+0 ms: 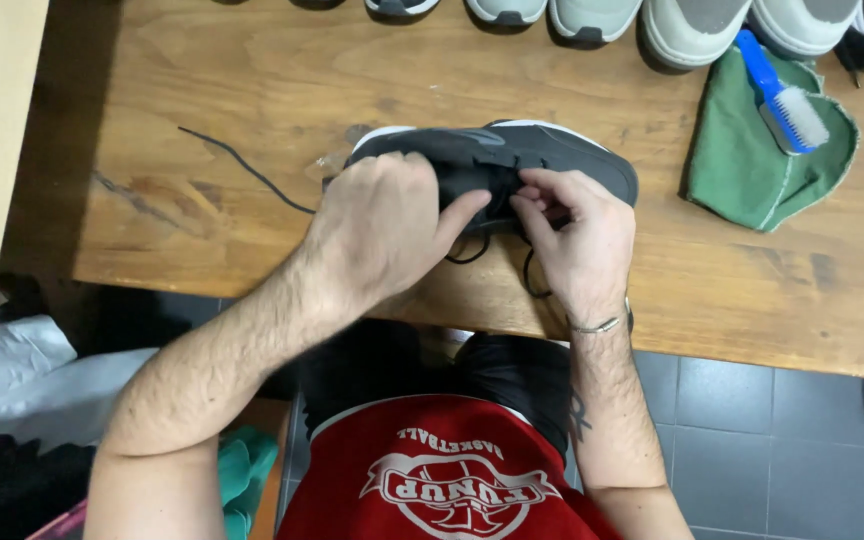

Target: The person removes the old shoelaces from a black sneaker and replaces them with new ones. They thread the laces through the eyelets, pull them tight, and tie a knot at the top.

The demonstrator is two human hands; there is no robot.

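Note:
A dark grey shoe with a white sole lies on its side on the wooden table, near the front edge. My left hand covers and grips its heel half. My right hand pinches the black lace at the shoe's lacing, thumb and fingers closed on it. Loops of black lace hang below the shoe over the table edge. One loose end of black lace trails left across the table.
A green cloth lies at the right with a blue-handled brush on it. Several pale grey shoes line the table's far edge. Grey floor tiles show below; bags and cloth lie at lower left.

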